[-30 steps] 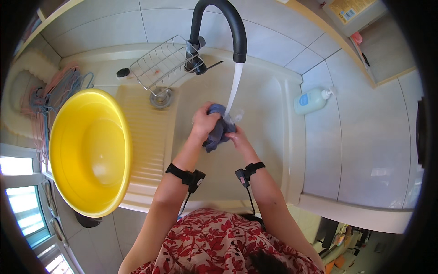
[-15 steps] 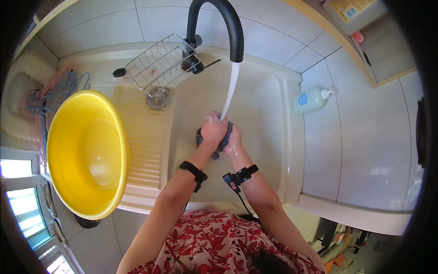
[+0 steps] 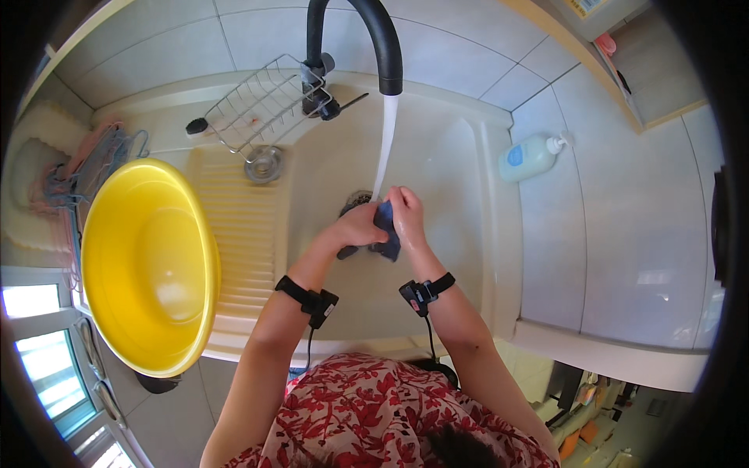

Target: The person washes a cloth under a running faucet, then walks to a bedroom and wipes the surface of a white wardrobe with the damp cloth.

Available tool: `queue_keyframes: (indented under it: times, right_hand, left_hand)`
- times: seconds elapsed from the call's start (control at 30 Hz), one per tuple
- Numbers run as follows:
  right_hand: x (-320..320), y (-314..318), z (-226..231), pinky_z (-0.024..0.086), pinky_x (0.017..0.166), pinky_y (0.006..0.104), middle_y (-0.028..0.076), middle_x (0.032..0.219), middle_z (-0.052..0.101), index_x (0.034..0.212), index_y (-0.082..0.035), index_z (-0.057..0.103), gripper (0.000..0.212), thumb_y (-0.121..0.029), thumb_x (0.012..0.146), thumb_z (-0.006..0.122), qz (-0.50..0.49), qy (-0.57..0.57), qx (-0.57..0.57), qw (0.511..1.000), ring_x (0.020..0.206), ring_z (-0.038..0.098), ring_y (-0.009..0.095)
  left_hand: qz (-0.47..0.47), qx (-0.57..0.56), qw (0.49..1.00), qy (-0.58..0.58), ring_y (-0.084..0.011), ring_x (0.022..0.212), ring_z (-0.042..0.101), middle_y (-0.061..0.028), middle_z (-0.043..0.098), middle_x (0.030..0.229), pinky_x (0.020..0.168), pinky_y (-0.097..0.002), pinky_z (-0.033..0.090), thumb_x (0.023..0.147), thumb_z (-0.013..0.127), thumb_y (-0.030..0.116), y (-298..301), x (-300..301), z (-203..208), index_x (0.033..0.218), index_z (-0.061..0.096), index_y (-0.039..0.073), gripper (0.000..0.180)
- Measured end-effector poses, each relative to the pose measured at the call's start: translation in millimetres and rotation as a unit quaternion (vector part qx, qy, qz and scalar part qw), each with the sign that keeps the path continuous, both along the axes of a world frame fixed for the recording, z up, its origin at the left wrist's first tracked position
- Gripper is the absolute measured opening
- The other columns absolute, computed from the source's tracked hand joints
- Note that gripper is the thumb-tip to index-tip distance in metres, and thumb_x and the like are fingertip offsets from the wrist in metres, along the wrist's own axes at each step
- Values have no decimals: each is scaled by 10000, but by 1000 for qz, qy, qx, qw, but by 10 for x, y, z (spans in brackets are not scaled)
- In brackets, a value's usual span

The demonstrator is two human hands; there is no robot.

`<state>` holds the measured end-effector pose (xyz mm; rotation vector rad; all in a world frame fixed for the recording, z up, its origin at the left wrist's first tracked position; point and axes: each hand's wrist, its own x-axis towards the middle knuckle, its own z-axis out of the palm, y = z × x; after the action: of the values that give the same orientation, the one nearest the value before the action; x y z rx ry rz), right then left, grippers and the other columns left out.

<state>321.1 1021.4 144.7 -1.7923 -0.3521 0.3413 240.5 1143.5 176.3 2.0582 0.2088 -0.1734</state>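
Over the sink (image 3: pixel 445 288), a small wet dark blue cloth (image 3: pixel 387 240) hangs between my two hands. My left hand (image 3: pixel 359 225) is closed on its left side, thumb toward the cloth. Pinching its upper right part is my right hand (image 3: pixel 406 214), fingers bent over it. Water (image 3: pixel 386 140) streams from the black faucet (image 3: pixel 390 62) and comes down right by the cloth and my hands. Beneath my left hand, more dark fabric (image 3: pixel 347 252) shows on the sink bottom beside the drain (image 3: pixel 359 198); whether it is a separate piece is hidden.
A yellow basin (image 3: pixel 148 265) stands on the ribbed washboard (image 3: pixel 242 234) at left, with hangers (image 3: pixel 90 168) behind it. A wire rack (image 3: pixel 265 101), a metal strainer (image 3: pixel 263 164) and a brush (image 3: pixel 197 125) sit at the back left. A pump bottle (image 3: pixel 534 157) is on the right ledge.
My hands have moved apart, the right one rising a little and the left turning sideways. The blue cloth now shows stretched between them, and dark fabric and the drain have come into sight.
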Motion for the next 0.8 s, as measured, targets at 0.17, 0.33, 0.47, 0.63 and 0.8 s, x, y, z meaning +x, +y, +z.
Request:
queue_keyframes:
  times: [0.17,0.33,0.47,0.63,0.8]
  right_hand:
    - [-126,-72,-58,419,773,244,28,905,576,1047,-90,561,242,-260,894,481,-23,124,42,991,787,535,149]
    - [9,-180,-145,425,843,255,45,1011,567,1165,-62,504,358,-300,899,487,-100,551,65,826,872,546,170]
    - [-124,-384,-561,461,863,330,60,1020,578,1121,-77,523,413,-417,894,459,9,371,307,876,928,564,175]
    - [-252,64,-253,493,798,351,68,964,600,1019,-50,541,335,-340,918,408,-59,511,276,812,881,585,186]
    - [-155,69,-391,514,698,353,77,882,623,926,-41,574,321,-320,914,417,-92,512,267,811,776,609,222]
  left_hand:
    - [170,-68,983,-20,-307,830,614,-171,636,892,726,-353,478,655,641,100,18,98,-392,940,604,32,296]
    - [197,-114,972,-52,-287,812,615,-146,627,821,742,-354,486,678,595,52,-339,1,85,846,620,58,170]
    - [165,51,947,-270,-330,759,594,-145,590,792,701,-374,490,698,591,126,-892,-114,29,880,609,54,197]
    - [330,61,941,-38,-342,763,600,-170,614,828,689,-398,489,740,597,271,-442,85,-387,865,616,66,240]
    - [378,-53,924,1,-351,814,599,-181,625,903,708,-413,478,783,565,323,-282,131,-568,850,622,66,272]
